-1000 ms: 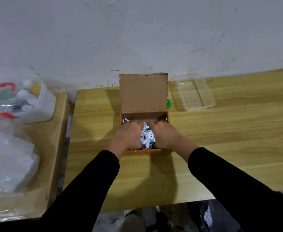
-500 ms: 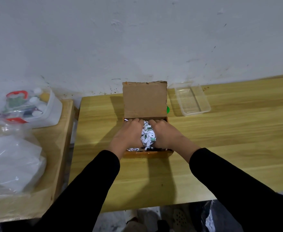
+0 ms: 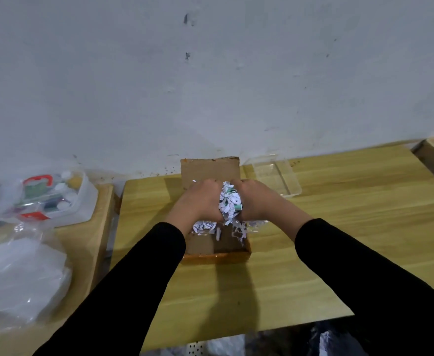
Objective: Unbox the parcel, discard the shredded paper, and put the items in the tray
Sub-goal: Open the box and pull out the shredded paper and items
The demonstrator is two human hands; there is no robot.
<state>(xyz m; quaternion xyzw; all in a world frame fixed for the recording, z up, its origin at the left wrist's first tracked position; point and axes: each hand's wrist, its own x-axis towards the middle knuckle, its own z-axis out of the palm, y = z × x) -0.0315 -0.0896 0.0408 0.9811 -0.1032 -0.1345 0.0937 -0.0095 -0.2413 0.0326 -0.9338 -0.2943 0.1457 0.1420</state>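
Hands, left (image 3: 198, 201) and right (image 3: 258, 201), grip shredded paper (image 3: 229, 201) together, hiding the box (image 3: 218, 249) contents.

matt brown cardboard box (image 3: 216, 246), crinkled shredded paper (image 3: 229, 203), clear glossy plastic tray (image 3: 277, 179), smooth wood-grain table (image 3: 339, 240).

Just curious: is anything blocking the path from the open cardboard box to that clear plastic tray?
Nothing visible does. The clear plastic tray sits empty just beyond the open brown cardboard box, at its far right corner, with bare wooden table around it.
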